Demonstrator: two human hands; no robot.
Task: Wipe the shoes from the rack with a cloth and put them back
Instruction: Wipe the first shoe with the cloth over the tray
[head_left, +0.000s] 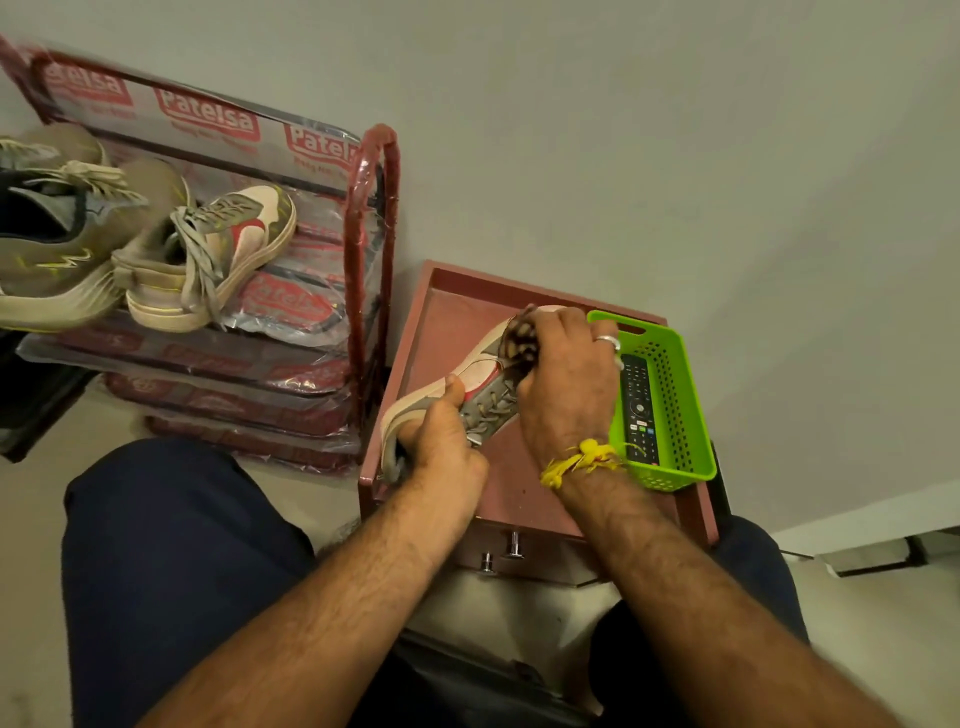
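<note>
— Where is the shoe being cleaned?

— A grey and white sneaker (467, 384) with a red patch lies over the pink tabletop (441, 312), toe pointing away toward the wall. The left hand (441, 436) has its grip clamped on the heel end, thumb lying along the side of the upper.

— And the other hand?

— The right hand (566, 384) has its grip curled round a dark patterned cloth (519, 338), pressing it on the toe part of the sneaker. A ring shows on one finger and a yellow thread (582, 460) is tied at the wrist.

— What is beside it?

— A green basket (680, 395) stands on the same tabletop, just right of that hand, with a black remote (638, 410) inside.

— And the rack?

— The red rack (371, 234), wrapped in printed plastic, stands to the left against the wall. Its top shelf carries a matching sneaker (218, 254) and, further left, an olive shoe (57, 249).
</note>
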